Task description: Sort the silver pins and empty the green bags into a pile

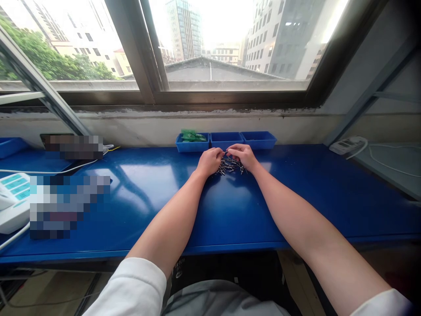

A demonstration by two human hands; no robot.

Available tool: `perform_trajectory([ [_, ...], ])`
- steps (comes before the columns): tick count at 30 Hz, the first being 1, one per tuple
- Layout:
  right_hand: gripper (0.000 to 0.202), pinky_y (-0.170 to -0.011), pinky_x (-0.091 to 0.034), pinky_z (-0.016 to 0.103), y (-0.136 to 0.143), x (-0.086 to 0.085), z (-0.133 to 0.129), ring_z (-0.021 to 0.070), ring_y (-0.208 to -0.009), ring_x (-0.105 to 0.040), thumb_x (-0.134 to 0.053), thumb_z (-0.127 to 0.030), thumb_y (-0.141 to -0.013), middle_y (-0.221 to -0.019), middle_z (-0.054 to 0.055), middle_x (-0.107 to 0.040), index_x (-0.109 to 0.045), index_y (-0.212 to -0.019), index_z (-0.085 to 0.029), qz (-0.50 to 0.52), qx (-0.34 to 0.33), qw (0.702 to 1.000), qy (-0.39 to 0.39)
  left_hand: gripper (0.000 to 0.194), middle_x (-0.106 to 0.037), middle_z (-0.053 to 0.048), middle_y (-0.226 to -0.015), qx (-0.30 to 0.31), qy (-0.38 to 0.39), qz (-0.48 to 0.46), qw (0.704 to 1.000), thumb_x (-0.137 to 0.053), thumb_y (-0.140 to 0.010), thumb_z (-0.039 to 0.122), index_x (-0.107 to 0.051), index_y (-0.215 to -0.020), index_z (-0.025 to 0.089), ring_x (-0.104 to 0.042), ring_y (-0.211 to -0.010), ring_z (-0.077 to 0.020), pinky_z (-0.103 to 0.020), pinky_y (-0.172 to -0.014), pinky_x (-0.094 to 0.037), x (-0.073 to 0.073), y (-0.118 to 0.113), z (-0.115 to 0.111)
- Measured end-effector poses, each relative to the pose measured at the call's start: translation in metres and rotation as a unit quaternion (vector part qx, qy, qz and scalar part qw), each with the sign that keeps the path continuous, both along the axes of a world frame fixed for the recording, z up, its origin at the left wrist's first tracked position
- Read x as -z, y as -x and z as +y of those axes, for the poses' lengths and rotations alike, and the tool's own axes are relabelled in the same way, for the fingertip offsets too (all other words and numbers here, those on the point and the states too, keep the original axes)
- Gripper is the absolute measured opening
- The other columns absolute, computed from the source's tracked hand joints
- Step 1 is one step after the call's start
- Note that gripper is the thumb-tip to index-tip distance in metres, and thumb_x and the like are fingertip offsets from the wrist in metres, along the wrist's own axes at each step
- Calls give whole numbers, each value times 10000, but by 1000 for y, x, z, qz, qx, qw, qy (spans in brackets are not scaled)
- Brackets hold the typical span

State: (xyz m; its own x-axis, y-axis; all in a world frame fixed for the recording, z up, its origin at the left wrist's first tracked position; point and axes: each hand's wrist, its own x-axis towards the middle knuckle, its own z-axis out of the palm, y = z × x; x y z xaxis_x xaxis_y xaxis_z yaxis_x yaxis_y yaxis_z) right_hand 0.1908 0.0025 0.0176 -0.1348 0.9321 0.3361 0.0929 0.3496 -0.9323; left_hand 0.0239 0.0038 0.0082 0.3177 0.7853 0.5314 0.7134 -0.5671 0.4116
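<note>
Over a loose pile of small thin black-and-silver rods (229,165), both my hands meet with their fingertips almost touching. My left hand (210,161) is closed in a pinch, thumb against forefinger. My right hand (243,156) pinches too, its other fingers curled beneath. A tiny light-coloured rod (225,152) spans the gap between the two pinches; its exact kind is too small to tell. Part of the pile is hidden by my hands, and a few rods lie beneath my right fingers.
Three joined blue bins stand behind my hands: the left bin (192,146) holds green packets. A white power strip (15,199) and blurred-out items lie on the left of the blue table (158,219). A white device with a cable (348,145) sits at far right, below the window.
</note>
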Motion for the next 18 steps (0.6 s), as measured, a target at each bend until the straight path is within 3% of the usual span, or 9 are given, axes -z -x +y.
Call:
perform_trajectory([
  [7, 280, -461, -349, 238, -3, 2, 2, 131, -569, -521, -650, -383, -639, -700, 36, -684, -698, -811, -168, 15, -4, 1000, 10, 294, -662, -47, -904, -9, 12, 3, 1000, -392, -915, 346, -658, -899, 220, -598, -852, -172, -266, -763, -451, -3, -1, -3],
  [12, 298, -543, -428, 269, -4, 3, 4, 164, -657, -581, -639, -372, -644, -778, 46, -698, -687, -854, -166, 8, 23, 1000, -13, 315, -665, -60, -975, -26, 25, -19, 999, -409, -907, 410, -584, -1071, 205, -604, -898, -190, -281, -784, -449, 0, 0, 0],
  [15, 348, -679, -474, 320, -6, 4, 7, 197, -783, -605, -609, -366, -676, -898, 55, -700, -670, -957, -170, -43, 80, 994, -63, 373, -652, -81, -1046, -50, 51, -19, 997, -436, -887, 443, -535, -1140, 187, -603, -931, -206, -297, -801, -450, 3, 0, 3],
  [18, 428, -829, -446, 386, -8, 6, 9, 238, -923, -565, -598, -353, -697, -1011, 60, -684, -641, -1087, -182, -176, 174, 958, -144, 375, -642, -95, -1075, -59, 63, -8, 996, -456, -875, 429, -532, -1140, 174, -600, -954, -221, -315, -823, -449, 4, 1, 4],
])
